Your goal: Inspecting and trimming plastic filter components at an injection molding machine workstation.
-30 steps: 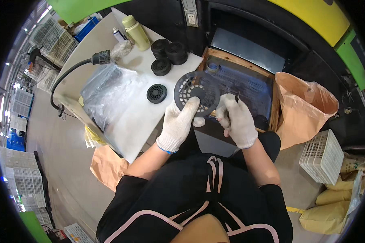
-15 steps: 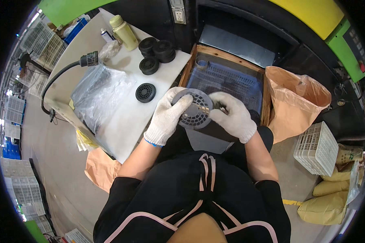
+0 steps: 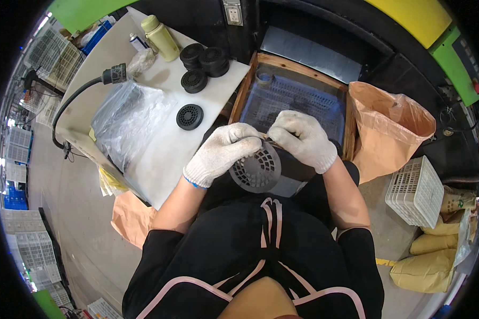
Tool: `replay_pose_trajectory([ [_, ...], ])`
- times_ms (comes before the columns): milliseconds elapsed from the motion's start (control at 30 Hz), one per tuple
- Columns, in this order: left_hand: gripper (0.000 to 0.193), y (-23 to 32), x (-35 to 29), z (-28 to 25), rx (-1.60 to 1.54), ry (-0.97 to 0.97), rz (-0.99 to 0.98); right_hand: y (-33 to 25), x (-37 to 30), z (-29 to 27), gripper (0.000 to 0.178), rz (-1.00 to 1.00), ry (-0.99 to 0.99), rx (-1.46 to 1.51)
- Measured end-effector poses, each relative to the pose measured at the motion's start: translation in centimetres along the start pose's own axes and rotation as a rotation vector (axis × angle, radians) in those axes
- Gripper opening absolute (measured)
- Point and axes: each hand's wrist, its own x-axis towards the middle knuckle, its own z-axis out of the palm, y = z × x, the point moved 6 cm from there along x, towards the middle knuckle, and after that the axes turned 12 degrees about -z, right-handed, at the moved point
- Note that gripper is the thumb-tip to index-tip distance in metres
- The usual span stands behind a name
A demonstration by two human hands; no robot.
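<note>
Between my hands, in front of my chest, hangs a round dark-grey slotted plastic disc (image 3: 261, 169) with a plain lighter rim. My left hand (image 3: 226, 150), in a white knit glove, pinches its upper left edge between thumb and fingers. My right hand (image 3: 302, 139), gloved the same way, is closed with thumb and fingertips at the disc's top edge; whatever sits in that grip is hidden. A single black slotted disc (image 3: 189, 117) lies on the white tabletop (image 3: 162, 178) to the left. Behind it stand several stacks of similar black discs (image 3: 212, 63).
Clear plastic bags (image 3: 127, 125), a pale-green bottle (image 3: 160, 38) and a black cable with a connector (image 3: 114, 73) are on the table. Ahead, a wooden frame (image 3: 302, 66) surrounds a blue basket (image 3: 292, 98). At right stand an open paper sack (image 3: 380, 138) and a white crate (image 3: 416, 192).
The disc has tipped and dropped lower, toward my body. My left hand has shifted to its upper edge, and my right hand has moved up and slightly left to meet it there.
</note>
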Motion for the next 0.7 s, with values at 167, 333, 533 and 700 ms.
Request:
replay_pose_trajectory([
  [167, 0.016, -0.2, 0.1, -0.3, -0.001, -0.02, 0.015, -0.1, 0.2, 0.4, 0.027, 0.019, 0.011, 0.065],
  [333, 0.016, -0.1, 0.8, -0.1, 0.072, 0.008, 0.018, 1.8, -0.4, 0.8, 0.025, -0.008, 0.002, 0.125],
  [533, 0.015, -0.8, 2.9, -8.7, -0.251, 0.433, 0.102, 3.3, -4.7, -0.3, 0.034, 0.328, 0.136, 0.546],
  [700, 0.016, 1.3, 2.9, -4.4, -0.014, 0.322, 0.314, 5.1, -5.7, 1.9, 0.061, 0.792, 0.286, 0.58],
])
